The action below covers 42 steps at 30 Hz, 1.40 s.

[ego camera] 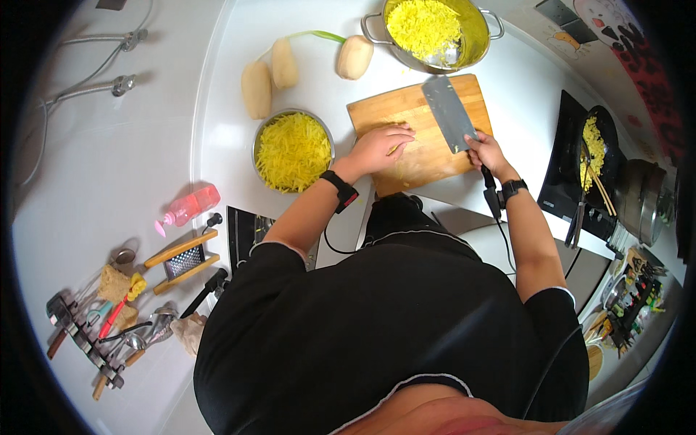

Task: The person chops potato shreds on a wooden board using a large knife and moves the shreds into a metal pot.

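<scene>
A wooden cutting board (429, 163) lies tilted on the white counter, with a few yellow shreds stuck to it. My right hand (486, 152) grips the handle end of a Chinese cleaver (448, 114). Its broad grey blade lies over the board's right half, pointing away from me, with small yellow bits on it. On the board's left part rests my left hand (380, 147), fingers bent and pointing right. A yellow bit shows by its thumb; whether the fingers hold it is unclear. Left of this hand stands a metal bowl (333, 144) heaped with yellow vegetable shreds (293, 152).
Beyond the board stands a two-handled steel pot (481, 38) of chopped yellow pieces (424, 27). Several peeled pale vegetables (355, 57) lie at the back left. A wok (611, 141) with yellow food and chopsticks sits on the right cooktop. At left are a pink pump bottle (193, 205) and a grater (185, 262).
</scene>
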Motion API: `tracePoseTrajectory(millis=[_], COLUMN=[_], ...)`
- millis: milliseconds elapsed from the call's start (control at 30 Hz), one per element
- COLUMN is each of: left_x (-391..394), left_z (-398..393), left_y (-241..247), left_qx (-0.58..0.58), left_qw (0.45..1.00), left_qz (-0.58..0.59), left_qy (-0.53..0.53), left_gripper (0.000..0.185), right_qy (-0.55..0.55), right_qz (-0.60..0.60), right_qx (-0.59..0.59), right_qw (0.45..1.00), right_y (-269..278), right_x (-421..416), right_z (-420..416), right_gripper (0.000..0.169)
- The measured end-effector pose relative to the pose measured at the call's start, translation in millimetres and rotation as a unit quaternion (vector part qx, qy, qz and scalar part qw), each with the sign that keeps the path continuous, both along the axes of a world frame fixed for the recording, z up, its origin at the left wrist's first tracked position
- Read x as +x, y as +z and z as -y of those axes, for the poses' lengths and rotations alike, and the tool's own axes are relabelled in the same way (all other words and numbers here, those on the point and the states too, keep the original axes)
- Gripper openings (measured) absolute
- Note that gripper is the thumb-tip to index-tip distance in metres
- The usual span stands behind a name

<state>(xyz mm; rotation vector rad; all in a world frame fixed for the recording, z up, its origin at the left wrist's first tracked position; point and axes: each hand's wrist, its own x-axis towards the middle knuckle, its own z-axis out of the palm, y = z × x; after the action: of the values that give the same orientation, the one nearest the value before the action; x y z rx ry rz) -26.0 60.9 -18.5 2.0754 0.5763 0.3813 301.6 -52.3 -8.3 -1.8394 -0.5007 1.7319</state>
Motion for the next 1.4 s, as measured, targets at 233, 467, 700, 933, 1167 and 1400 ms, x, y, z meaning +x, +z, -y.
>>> tracePoseTrajectory(millis=[233,467,700,933,1167,1400], left_x=[-32,-12,-20,-8,36,50], left_z=[22,17,32,63,112,110], left_y=[16,-9,-3,-18,-24,-22], left_qx=[0.046,-0.023,-0.117,0.154,0.180,0.119], left_qw=[0.967,0.958,0.934,0.958,0.926,0.914], left_qz=[0.054,0.037,0.044,-0.051,-0.103,-0.040], left_qy=[0.245,0.284,0.335,0.236,0.314,0.385], left_gripper=[0.029,0.031,0.032,0.046,0.055,0.055], right_qy=[0.221,0.236,0.219,-0.147,-0.137,-0.104], right_qz=[0.091,0.231,0.136,-0.016,-0.030,-0.181], right_qx=[-0.009,0.143,0.078,0.074,0.071,0.008], right_qw=[0.971,0.933,0.963,0.986,0.988,0.978], right_y=[15,23,43,3,-27,-8], right_x=[-38,-34,-53,-65,-103,-193], right_z=[8,64,106,150,145,112], right_gripper=[0.029,0.026,0.032,0.024,0.027,0.020])
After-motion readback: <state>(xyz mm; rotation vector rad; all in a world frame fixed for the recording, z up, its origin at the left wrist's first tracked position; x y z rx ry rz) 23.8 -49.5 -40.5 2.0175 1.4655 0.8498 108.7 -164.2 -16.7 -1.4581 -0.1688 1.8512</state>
